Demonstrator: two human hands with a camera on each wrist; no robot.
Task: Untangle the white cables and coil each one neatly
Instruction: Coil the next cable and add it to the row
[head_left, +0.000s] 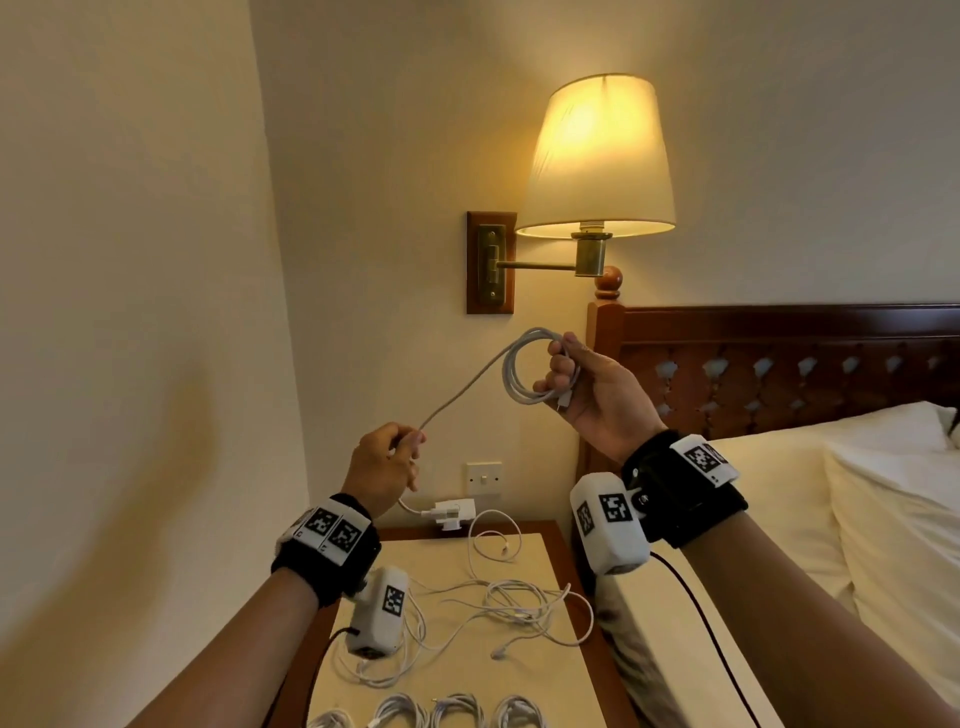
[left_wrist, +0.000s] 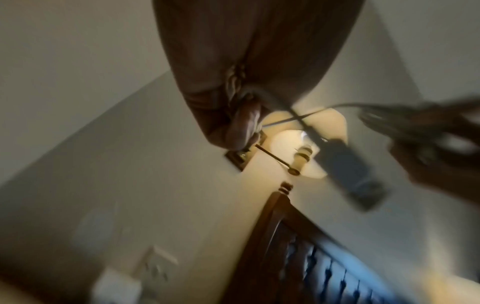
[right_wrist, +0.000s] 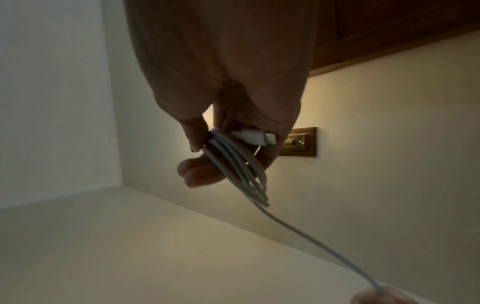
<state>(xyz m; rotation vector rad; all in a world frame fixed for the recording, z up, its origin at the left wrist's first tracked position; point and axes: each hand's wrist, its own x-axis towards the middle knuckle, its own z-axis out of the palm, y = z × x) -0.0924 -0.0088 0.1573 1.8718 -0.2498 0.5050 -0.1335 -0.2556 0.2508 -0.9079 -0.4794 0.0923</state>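
Observation:
My right hand (head_left: 563, 382) is raised in front of the headboard and grips a small coil of white cable (head_left: 524, 369), several loops wide, with its connector (right_wrist: 255, 137) under the thumb. The free length of that cable (head_left: 467, 382) runs down and left to my left hand (head_left: 402, 449), which pinches it between thumb and fingers. Below that hand the cable ends in a white charger (head_left: 452, 512) hanging above the nightstand. A tangle of loose white cables (head_left: 511, 605) lies on the nightstand. Several finished coils (head_left: 457, 712) sit in a row at its near edge.
The nightstand (head_left: 558, 540) stands against the wall between the corner and the bed (head_left: 779, 519). A lit wall lamp (head_left: 597, 156) hangs above my right hand. A wall switch (head_left: 484, 478) sits low behind the charger. The dark headboard (head_left: 779, 364) is to the right.

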